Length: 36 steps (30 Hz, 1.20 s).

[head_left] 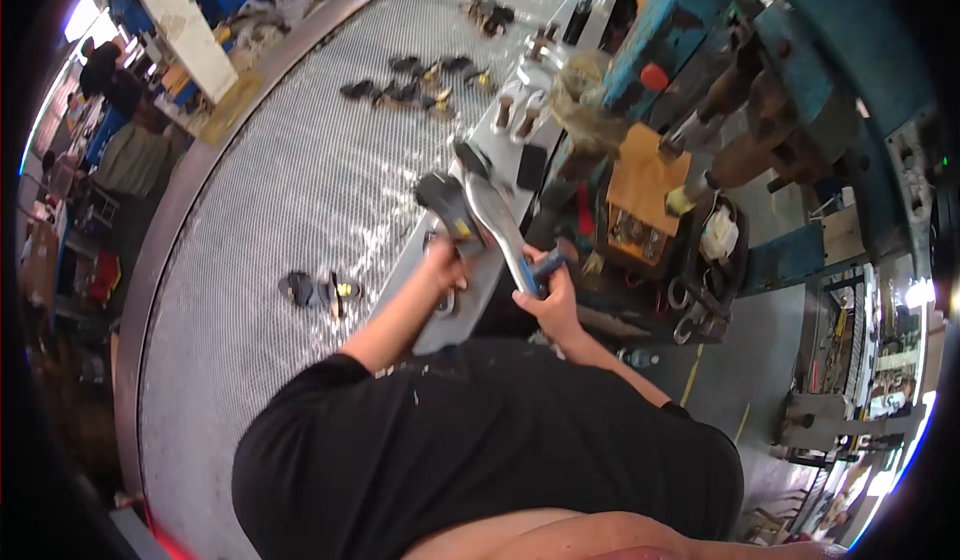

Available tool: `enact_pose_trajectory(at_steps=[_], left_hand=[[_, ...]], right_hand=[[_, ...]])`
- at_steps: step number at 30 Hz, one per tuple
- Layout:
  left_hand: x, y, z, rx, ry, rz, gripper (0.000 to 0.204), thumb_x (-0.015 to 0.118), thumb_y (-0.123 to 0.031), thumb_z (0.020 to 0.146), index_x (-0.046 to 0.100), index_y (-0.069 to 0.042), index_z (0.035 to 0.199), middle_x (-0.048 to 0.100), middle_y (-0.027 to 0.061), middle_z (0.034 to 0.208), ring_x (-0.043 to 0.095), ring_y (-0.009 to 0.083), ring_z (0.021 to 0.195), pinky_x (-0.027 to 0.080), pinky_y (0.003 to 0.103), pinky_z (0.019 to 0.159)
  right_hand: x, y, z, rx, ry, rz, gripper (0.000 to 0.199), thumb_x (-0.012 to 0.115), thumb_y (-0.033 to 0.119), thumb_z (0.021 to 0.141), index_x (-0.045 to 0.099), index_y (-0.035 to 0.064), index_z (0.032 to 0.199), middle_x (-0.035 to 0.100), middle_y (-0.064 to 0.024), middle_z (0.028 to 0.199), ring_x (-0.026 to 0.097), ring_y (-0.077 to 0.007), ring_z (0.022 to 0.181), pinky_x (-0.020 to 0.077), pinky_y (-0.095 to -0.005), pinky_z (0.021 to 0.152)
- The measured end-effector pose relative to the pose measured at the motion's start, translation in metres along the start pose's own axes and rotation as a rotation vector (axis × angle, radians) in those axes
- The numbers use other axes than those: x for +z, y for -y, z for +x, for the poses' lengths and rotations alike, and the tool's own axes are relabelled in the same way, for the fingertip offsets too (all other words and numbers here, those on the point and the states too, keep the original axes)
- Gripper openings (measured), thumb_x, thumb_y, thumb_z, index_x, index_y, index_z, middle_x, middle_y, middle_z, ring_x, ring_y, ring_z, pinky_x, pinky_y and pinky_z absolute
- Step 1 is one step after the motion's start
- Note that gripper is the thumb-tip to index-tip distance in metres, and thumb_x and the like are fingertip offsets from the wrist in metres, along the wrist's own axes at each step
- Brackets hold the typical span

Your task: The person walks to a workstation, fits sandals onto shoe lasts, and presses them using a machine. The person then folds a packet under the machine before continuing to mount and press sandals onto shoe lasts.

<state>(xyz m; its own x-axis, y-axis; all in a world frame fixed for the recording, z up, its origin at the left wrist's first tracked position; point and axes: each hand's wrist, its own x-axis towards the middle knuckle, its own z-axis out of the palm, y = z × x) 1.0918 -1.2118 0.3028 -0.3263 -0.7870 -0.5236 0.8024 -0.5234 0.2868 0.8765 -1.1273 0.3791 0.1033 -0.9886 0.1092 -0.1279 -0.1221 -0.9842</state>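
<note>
My right hand (555, 298) is closed around one end of a long, pale grey, sole-shaped piece (488, 205) with a whitish edge. A dark blue rounded part (556, 256) sticks up by its fingers; whether it belongs to the piece is unclear. Smeared by motion, my left hand (446, 262) is just below a dark sandal-like piece (447, 204). Whether its fingers grip that piece cannot be made out. Both pieces are over a narrow grey ledge (425, 325) beside the conveyor.
A ridged conveyor belt (250, 200) fills the left, carrying dark sandals (318, 290) nearby and several more sandal parts (425, 85) farther along. Brown-and-white pieces (517, 117) line the ledge. A blue machine (660, 30) and a parts box (640, 235) stand at right. Another person (105, 70) is far left.
</note>
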Motion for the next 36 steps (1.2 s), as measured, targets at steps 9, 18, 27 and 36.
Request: enact_pose_trajectory(at_steps=[9,18,27,36], left_hand=[[0.042,0.054,0.047,0.363,0.100,0.458,0.037,0.045,-0.032,0.093,0.052,-0.005,0.118,0.064,0.0133,0.105,0.064,0.0251,0.097,0.053,0.038,0.081],[0.115,0.110,0.028,0.231,0.477,1.086,0.071,0.056,-0.011,0.093,0.012,-0.007,0.148,0.061,0.0107,0.091,0.060,0.0159,0.084,0.048,0.029,0.076],[-0.140,-0.103,-0.032,-0.130,-0.762,2.414,0.077,0.064,-0.007,0.071,0.032,-0.009,0.141,0.043,0.0172,0.137,0.039,0.0325,0.130,0.039,0.041,0.102],[-0.219,-0.119,-0.068,0.497,-0.430,2.355,0.034,0.069,-0.016,0.068,0.063,-0.014,0.102,0.060,0.0117,0.099,0.058,0.0314,0.097,0.049,0.044,0.081]], right_hand=[[-0.075,-0.005,-0.017,0.025,0.191,0.043,0.060,0.073,0.005,0.068,0.040,0.0037,0.118,0.045,-0.0158,0.136,0.031,-0.0288,0.137,0.0228,-0.0398,0.111],[-0.156,-0.078,0.000,-0.019,-0.595,-0.491,0.058,0.074,0.009,0.066,0.045,0.0014,0.116,0.055,-0.0159,0.098,0.057,-0.0312,0.087,0.0458,-0.0368,0.080],[-0.216,-0.148,0.096,0.083,-0.582,-0.840,0.072,0.078,0.027,0.066,0.042,-0.0063,0.120,0.051,-0.0288,0.112,0.049,-0.0439,0.109,0.0400,-0.0457,0.093],[-0.012,-0.115,-0.018,0.127,0.024,-0.143,0.015,0.062,0.004,0.078,0.057,-0.0008,0.090,0.062,-0.0145,0.095,0.060,-0.0269,0.093,0.0453,-0.0371,0.087]])
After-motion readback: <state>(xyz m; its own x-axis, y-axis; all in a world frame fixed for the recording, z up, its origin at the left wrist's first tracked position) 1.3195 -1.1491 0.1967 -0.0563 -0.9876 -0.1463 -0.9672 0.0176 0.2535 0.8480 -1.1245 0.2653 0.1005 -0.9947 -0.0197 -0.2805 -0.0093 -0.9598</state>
